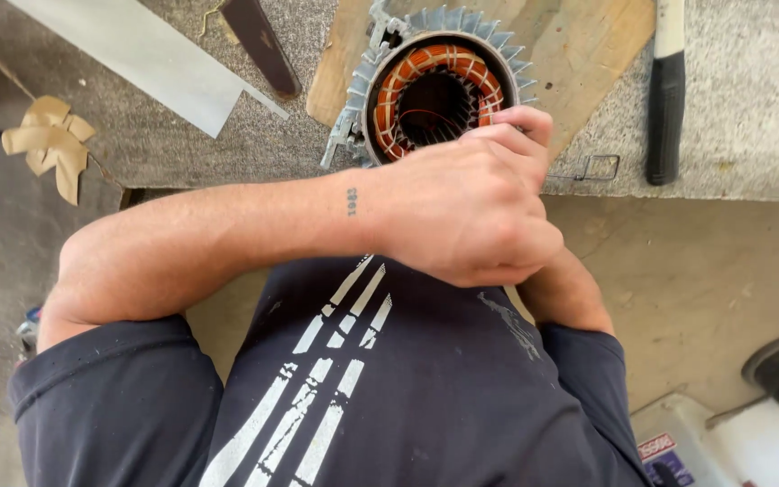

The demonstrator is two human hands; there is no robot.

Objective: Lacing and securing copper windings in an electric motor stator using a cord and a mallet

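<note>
We are looking down at a motor stator (pixel 435 86), a finned grey metal housing with a ring of orange-brown copper windings (pixel 407 72) packed around its dark bore. It stands on end on a wooden board (pixel 579 54) that lies on the grey stone surface (pixel 741 153), near the front edge and right in front of us.

We judge the stator heavy and rigid: the thick metal shell will not flex, and it will want both hands or a firm hold under the body if it is shifted. The outer fins look thin and sharp-edged, so a hold there should press on the flat of the housing between them rather than on the tips. The copper coils are the delicate part; the fine enamelled wire and its binding could be nicked or pulled out of shape, so we would not lift or lever by them.

Our left hand (pixel 471 212) reaches across the body and covers the near rim of the housing. Its grip is curled together, with the fingertips (pixel 520 122) bent in at the rim beside the windings; whether they pinch a wire or only press on the edge we cannot tell. Our right hand lies hidden beneath the left; only its forearm (pixel 570 298) shows, so its grip cannot be judged.

On the surface nearby, well apart from the stator, lie a black-handled tool (pixel 666 99), a small wire clip (pixel 592 167) and a grey strip of sheet material (pixel 151 54)
</note>
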